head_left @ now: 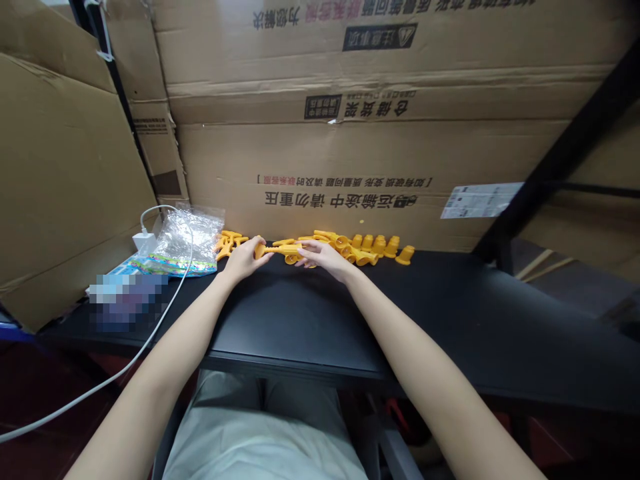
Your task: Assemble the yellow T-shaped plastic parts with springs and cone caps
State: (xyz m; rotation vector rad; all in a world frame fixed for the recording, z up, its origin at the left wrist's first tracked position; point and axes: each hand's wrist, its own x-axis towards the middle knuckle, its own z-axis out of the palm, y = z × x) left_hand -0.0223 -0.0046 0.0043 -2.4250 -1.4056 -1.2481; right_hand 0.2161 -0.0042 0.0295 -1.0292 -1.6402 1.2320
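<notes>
Left hand (pixel 243 259) and right hand (pixel 327 259) are both pinching a yellow piece (pixel 289 249) mid-frame, over the bench (pixel 295 327); one sloppy grip and it could drop or knock the loose parts (pixel 364 256) behind.

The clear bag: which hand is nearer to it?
Left. The left hand is just right of the bag, with some yellow pieces between; the right hand is farther right, beyond the left hand.
</notes>
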